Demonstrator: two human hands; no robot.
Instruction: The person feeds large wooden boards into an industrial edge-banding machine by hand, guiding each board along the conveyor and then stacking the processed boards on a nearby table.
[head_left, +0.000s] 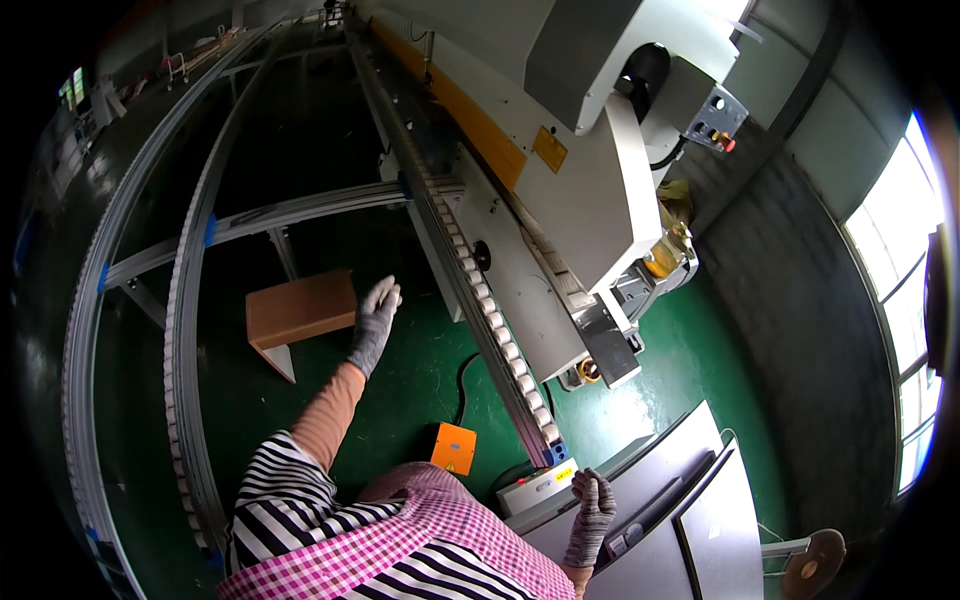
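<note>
My left hand, in a grey glove with pale fingertips, reaches forward at mid-picture with its fingers stretched out. No object shows in it. Just left of it, lower down, stands a brown box-like piece with a white panel under it; I cannot tell whether the hand touches it. My right hand, in a grey striped glove, is held with curled fingers at the lower right, and nothing shows in it. Near that hand are a grey machine cabinet and the end of a roller rail.
Metal rails with rollers run along the left, joined by a crossbar. A large white machine with a control panel fills the right. An orange box with a cable sits on the green floor.
</note>
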